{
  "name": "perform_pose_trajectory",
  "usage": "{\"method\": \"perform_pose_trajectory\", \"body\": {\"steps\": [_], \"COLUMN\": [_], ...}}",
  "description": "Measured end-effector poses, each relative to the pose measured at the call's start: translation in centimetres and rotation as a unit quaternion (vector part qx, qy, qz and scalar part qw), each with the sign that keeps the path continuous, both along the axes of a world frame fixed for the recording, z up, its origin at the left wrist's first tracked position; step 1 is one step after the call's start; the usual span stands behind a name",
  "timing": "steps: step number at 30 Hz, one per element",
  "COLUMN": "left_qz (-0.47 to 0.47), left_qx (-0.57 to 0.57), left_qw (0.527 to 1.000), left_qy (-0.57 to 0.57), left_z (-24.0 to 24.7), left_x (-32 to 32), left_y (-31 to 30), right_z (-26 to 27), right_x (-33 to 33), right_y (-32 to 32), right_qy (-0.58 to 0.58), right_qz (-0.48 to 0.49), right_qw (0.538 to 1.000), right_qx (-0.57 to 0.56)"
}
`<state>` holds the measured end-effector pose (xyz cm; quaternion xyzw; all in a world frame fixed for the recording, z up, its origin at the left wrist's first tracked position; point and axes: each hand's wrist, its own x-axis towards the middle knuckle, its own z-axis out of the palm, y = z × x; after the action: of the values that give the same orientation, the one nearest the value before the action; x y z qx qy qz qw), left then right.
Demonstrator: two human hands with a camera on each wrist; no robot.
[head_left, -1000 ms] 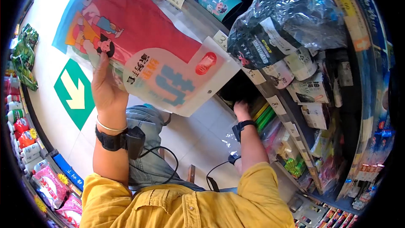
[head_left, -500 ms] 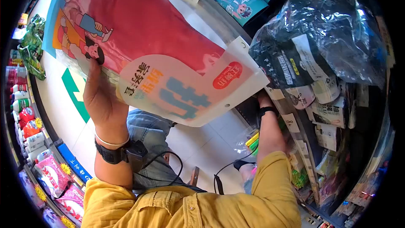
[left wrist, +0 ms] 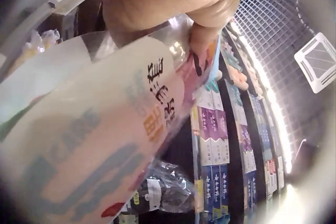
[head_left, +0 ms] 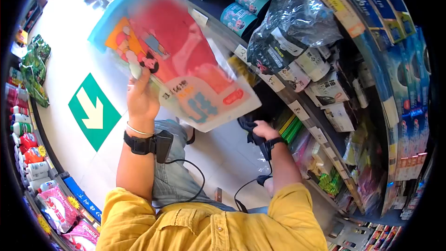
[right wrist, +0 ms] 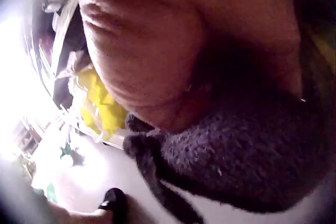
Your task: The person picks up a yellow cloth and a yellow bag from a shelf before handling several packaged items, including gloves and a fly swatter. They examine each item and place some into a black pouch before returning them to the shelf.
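My left hand (head_left: 142, 98) pinches the edge of a clear-and-white packet of red household gloves (head_left: 174, 42), holding it up tilted in front of the shelf. In the left wrist view the thumb and fingers of that hand close over the packet's plastic (left wrist: 79, 108). Low at the shelf front, my right hand (head_left: 266, 131) grips a dark fuzzy fabric item (right wrist: 247, 155). Narrow strips of it hang down in the right wrist view, and in the head view the dark cloth (head_left: 250, 128) bunches beside the fingers. The packet overlaps the shelf's lower front in the head view.
Shelving on the right bears teal round packs (head_left: 238, 18), a crumpled clear plastic bag (head_left: 302, 11), paper price tags (head_left: 273, 82) and green sticks (head_left: 291, 128). A green floor arrow (head_left: 94, 111) lies left. Bottles and pink bags (head_left: 58, 207) fill the left shelf.
My right hand, hidden behind the packet half a second ago, is visible again with dark fabric in its grip. The packet has shifted and looks smaller in the head view.
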<state>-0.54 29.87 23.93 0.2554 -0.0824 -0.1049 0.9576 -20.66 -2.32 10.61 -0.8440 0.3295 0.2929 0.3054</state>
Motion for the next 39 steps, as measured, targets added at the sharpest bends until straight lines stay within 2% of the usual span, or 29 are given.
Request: {"method": "perform_pose_trajectory", "body": {"steps": [2, 4, 5, 6, 7, 8, 10, 12, 14, 15, 16, 17, 18, 20, 22, 24, 26, 27, 31, 36, 38, 39], "left_qz": [-0.015, -0.03, -0.102, -0.175, -0.203, -0.208, -0.345, -0.446, -0.516, -0.529, -0.542, -0.561, -0.581, -0.606, -0.642, -0.662, -0.647, -0.641, -0.681, -0.635, -0.615, -0.61], "left_qx": [0.03, 0.035, 0.054, 0.074, 0.135, 0.137, 0.224, 0.32, 0.343, 0.344, 0.345, 0.337, 0.329, 0.308, 0.356, 0.338, 0.298, 0.306, 0.287, 0.43, 0.452, 0.418], "left_qw": [0.999, 0.999, 0.991, 0.974, 0.965, 0.964, 0.905, 0.833, 0.773, 0.76, 0.748, 0.74, 0.732, 0.724, 0.667, 0.657, 0.666, 0.654, 0.623, 0.605, 0.606, 0.65], "left_qy": [-0.015, -0.003, -0.064, -0.123, -0.092, -0.096, -0.111, -0.071, -0.136, -0.153, -0.17, -0.154, -0.138, -0.115, -0.129, -0.125, -0.218, -0.26, -0.256, -0.214, -0.225, -0.174], "left_z": [-0.7, 0.4, -0.3, -0.9, -1.1, -0.7, 0.8, 1.9, 0.0, -0.5, -1.1, -2.4, -3.0, -3.6, -3.1, -3.5, -3.6, -3.9, -4.7, -4.5, -4.9, -6.3], "left_x": [-0.3, -1.7, -1.8, -2.1, -2.6, -3.3, -5.0, -6.5, -7.9, -8.9, -10.0, -11.0, -11.9, -13.2, -13.8, -14.4, -15.0, -15.2, -16.3, -15.9, -16.0, -16.0], "left_y": [0.6, 1.0, 1.6, 2.0, 2.2, 2.1, 1.2, -0.2, -2.2, -3.2, -4.2, -5.1, -6.0, -7.1, -7.9, -8.6, -9.1, -9.3, -10.1, -10.0, -9.8, -9.5], "right_z": [1.8, -0.2, -0.2, 2.5, 4.1, 4.6, 3.5, 3.3, 5.6, 7.1, 6.2, 4.8, 4.6, 5.1, 5.3, 5.6, 6.0, 6.0, 5.5, 3.8, 3.1, 3.0], "right_x": [-1.8, -4.7, -6.0, -6.8, -7.7, -8.8, -11.9, -14.3, -15.3, -15.1, -15.2, -15.4, -15.3, -15.5, -15.6, -15.8, -16.4, -16.7, -17.8, -17.8, -18.1, -18.2], "right_y": [1.8, 2.3, 3.0, 4.5, 5.5, 6.3, 7.0, 7.7, 10.1, 10.9, 11.1, 11.0, 11.4, 11.2, 10.9, 10.4, 10.0, 9.8, 9.0, 7.8, 8.2, 8.9], "right_qy": [0.001, -0.108, -0.134, -0.128, -0.123, -0.118, -0.208, -0.207, -0.257, -0.258, -0.261, -0.34, -0.407, -0.412, -0.415, -0.414, -0.411, -0.411, -0.423, -0.419, -0.401, -0.393], "right_qz": [-0.126, -0.077, -0.061, -0.099, -0.102, -0.106, -0.056, -0.066, -0.159, -0.128, -0.134, -0.046, 0.042, 0.046, 0.006, -0.062, -0.15, -0.198, -0.367, -0.541, -0.582, -0.591], "right_qw": [0.976, 0.974, 0.975, 0.96, 0.963, 0.966, 0.957, 0.954, 0.918, 0.928, 0.926, 0.931, 0.913, 0.909, 0.909, 0.908, 0.895, 0.881, 0.794, 0.648, 0.615, 0.608], "right_qx": [0.18, 0.181, 0.164, 0.23, 0.217, 0.204, 0.192, 0.206, 0.257, 0.236, 0.236, 0.123, 0.005, -0.04, -0.02, 0.029, 0.092, 0.122, 0.236, 0.334, 0.349, 0.357]}}
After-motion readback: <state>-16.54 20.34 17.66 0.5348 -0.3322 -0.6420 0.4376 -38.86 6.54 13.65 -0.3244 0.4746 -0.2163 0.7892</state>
